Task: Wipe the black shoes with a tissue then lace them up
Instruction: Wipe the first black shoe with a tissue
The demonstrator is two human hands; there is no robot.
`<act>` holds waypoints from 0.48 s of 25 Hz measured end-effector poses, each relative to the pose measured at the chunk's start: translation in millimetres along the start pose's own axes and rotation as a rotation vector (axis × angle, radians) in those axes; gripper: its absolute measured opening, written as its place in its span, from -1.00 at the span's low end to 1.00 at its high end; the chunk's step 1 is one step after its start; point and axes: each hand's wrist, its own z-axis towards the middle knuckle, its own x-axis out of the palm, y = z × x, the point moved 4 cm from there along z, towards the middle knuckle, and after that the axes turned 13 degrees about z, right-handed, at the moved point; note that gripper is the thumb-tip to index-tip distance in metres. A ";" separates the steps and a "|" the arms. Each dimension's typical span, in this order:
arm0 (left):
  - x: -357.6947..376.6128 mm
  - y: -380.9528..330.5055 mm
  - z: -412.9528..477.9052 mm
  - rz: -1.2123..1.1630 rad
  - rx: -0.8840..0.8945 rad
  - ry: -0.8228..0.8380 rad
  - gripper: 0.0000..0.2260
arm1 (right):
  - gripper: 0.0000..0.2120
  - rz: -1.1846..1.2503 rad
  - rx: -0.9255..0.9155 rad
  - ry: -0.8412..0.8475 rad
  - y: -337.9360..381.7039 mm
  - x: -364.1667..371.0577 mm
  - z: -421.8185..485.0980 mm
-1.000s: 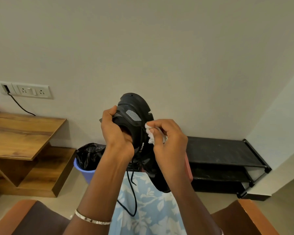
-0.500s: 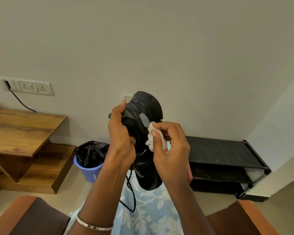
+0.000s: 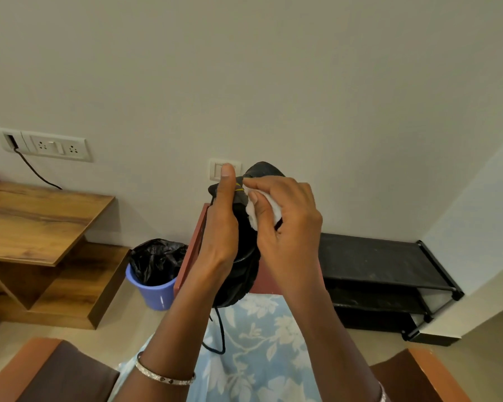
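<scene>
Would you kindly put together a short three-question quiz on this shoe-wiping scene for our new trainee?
1. True or false: the right hand presses the tissue against the black shoe.
2. What does the left hand hold in its grip? A) the shoe B) the tissue C) nothing
3. Fill in: a loose black ___ hangs below the shoe.

Key: 1 true; 2 A; 3 lace.
</scene>
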 end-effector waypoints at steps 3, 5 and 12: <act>-3.2 -0.2 3.7 -0.039 -0.124 0.011 -0.41 | -0.78 0.014 0.022 -0.038 -14.9 -4.9 -30.0; -4.3 -0.7 10.8 -0.060 -0.190 -0.001 -0.47 | -0.83 -0.004 0.014 -0.069 -26.7 -4.2 -34.9; 0.8 3.8 54.0 0.062 -0.140 0.077 -0.40 | -0.83 -0.146 -0.071 -0.059 -50.5 10.1 58.5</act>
